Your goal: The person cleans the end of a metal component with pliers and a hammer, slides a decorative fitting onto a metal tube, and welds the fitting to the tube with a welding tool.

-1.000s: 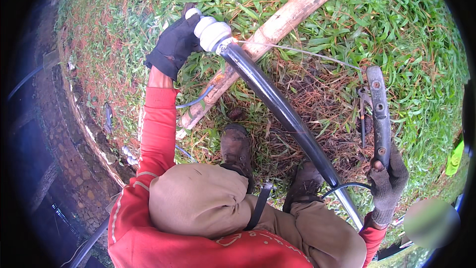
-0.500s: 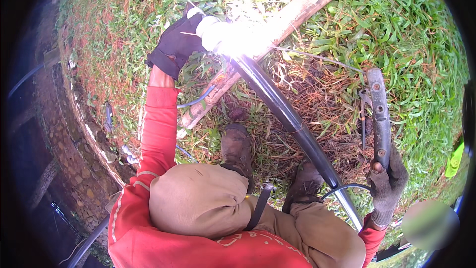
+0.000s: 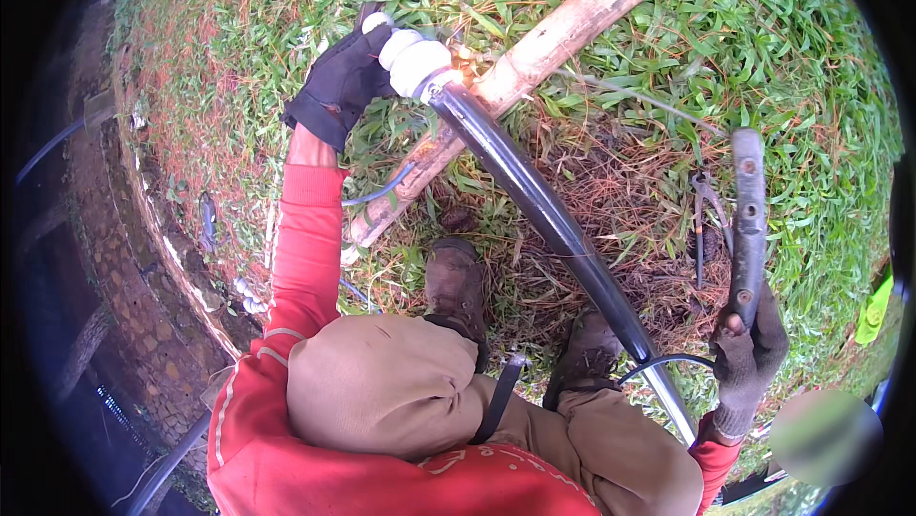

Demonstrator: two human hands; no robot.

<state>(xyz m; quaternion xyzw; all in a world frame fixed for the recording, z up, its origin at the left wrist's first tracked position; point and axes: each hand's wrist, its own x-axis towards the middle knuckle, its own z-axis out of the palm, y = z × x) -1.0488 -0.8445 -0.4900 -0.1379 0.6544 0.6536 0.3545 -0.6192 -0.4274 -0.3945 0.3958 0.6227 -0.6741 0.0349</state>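
My right hand [image 3: 751,354], in a grey knit glove, is closed round the handle of a welding electrode holder [image 3: 748,225]. A thin welding rod [image 3: 649,100] points from the holder toward the upper end of a black metal pipe [image 3: 539,206]. Against that end sits a white ornament of stacked rounded rings [image 3: 417,62], with a small orange glow [image 3: 466,63] beside the joint. My left hand [image 3: 343,82], black-gloved, is closed on the ornament's far side; its fingertips are partly hidden. The pipe slants down between my boots.
A pale wooden log [image 3: 572,25] lies under the pipe's upper end. Pliers [image 3: 704,216] rest on the grass left of the holder. A black cable [image 3: 658,361] crosses the pipe low down. My boots [image 3: 456,287] stand either side. A stone-edged drop [image 3: 162,325] runs along the left.
The bright welding arc has gone out, leaving a faint glow. My right hand has shifted the holder slightly right, drawing the rod away from the joint. My left hand stays put.
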